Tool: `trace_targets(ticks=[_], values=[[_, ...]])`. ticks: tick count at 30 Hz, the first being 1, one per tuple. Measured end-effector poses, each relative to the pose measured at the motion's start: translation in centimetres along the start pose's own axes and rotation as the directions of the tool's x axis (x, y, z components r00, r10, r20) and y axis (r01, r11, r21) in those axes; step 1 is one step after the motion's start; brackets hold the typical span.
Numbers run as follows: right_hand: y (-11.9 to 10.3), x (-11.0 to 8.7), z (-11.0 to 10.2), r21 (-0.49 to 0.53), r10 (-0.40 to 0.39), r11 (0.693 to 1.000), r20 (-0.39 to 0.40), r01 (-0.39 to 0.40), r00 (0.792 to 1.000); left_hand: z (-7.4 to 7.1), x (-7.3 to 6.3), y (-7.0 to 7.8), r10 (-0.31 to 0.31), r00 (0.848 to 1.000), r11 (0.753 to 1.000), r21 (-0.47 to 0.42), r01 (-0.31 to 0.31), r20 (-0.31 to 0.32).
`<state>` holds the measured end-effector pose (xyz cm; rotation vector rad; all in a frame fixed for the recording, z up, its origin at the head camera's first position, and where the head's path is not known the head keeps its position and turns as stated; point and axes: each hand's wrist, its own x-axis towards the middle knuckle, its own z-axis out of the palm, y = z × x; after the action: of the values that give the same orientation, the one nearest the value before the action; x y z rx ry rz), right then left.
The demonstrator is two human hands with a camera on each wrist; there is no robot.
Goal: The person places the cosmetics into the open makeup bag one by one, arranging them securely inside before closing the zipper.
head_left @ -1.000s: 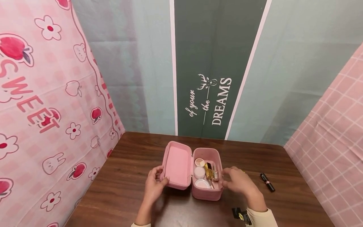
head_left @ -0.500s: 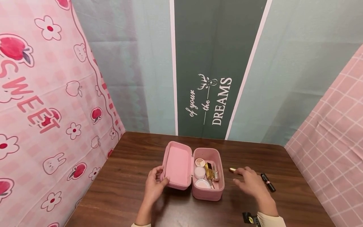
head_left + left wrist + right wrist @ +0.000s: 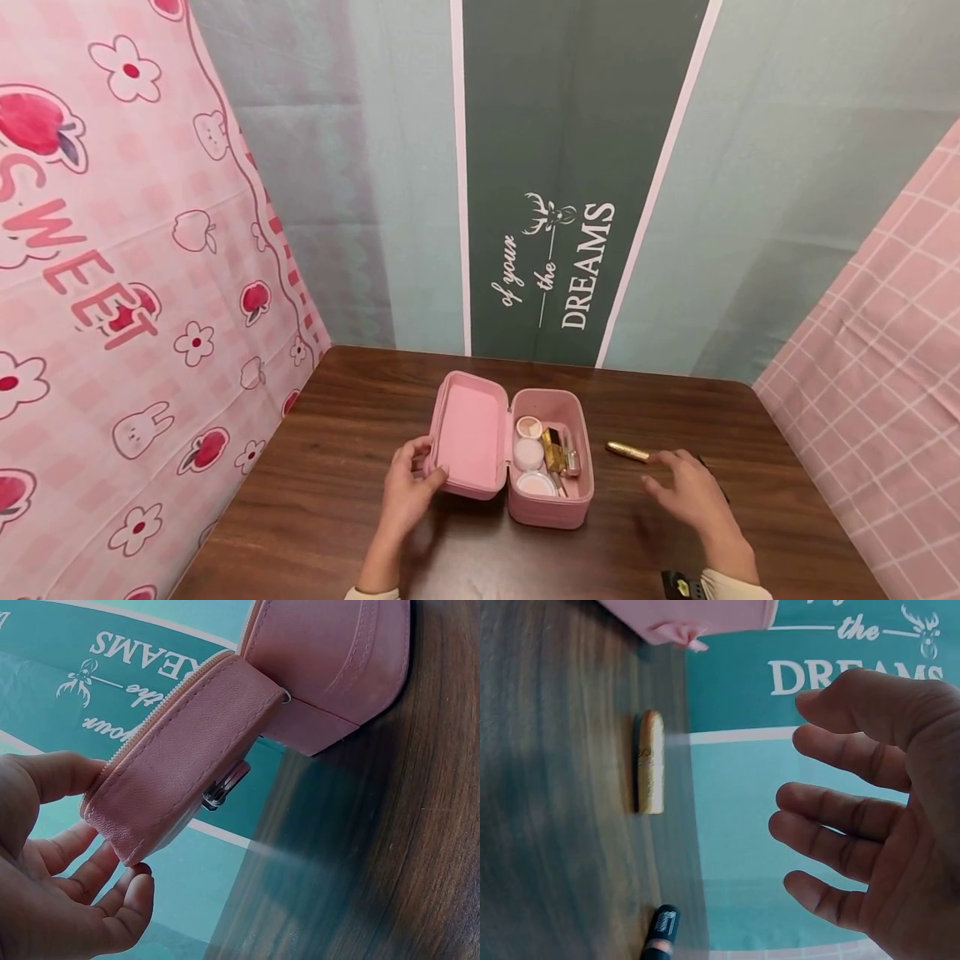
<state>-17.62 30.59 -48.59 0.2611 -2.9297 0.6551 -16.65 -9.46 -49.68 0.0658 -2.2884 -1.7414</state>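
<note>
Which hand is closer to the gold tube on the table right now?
Right. The right hand hovers empty near the gold tube, not touching it; the left hand holds the lid, on the other side of the case.

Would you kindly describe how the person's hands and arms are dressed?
The left hand and right hand are bare, without gloves. A pale cream left sleeve and matching right sleeve show at the lower edge. By the right cuff is a black strap with a small yellow mark beside it.
</note>
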Motion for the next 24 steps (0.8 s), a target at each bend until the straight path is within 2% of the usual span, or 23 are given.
trace_targets(ticks=[4,8,19,24], values=[[0.8,-0.2,0.3,0.012,0.013,1.0,-0.013,-0.013,1.0,0.0,0.0,0.2,-0.012,1.0,1.0,-0.006,0.012,0.004],[1.7,-0.4,0.7,0.013,0.028,1.0,-0.034,-0.028,0.999,-0.1,0.0,0.2,0.0,1.0,1.0,-0.012,0.0,0.005],[4.3,-1.1,1.5,0.038,0.108,0.993,-0.019,-0.108,0.994,0.0,-0.1,0.1,0.008,1.0,0.999,-0.037,-0.008,0.007],[5.5,-1.5,2.1,0.06,0.151,0.987,-0.054,-0.148,0.987,-0.1,0.0,0.3,0.0,1.0,0.999,-0.042,0.001,0.007]])
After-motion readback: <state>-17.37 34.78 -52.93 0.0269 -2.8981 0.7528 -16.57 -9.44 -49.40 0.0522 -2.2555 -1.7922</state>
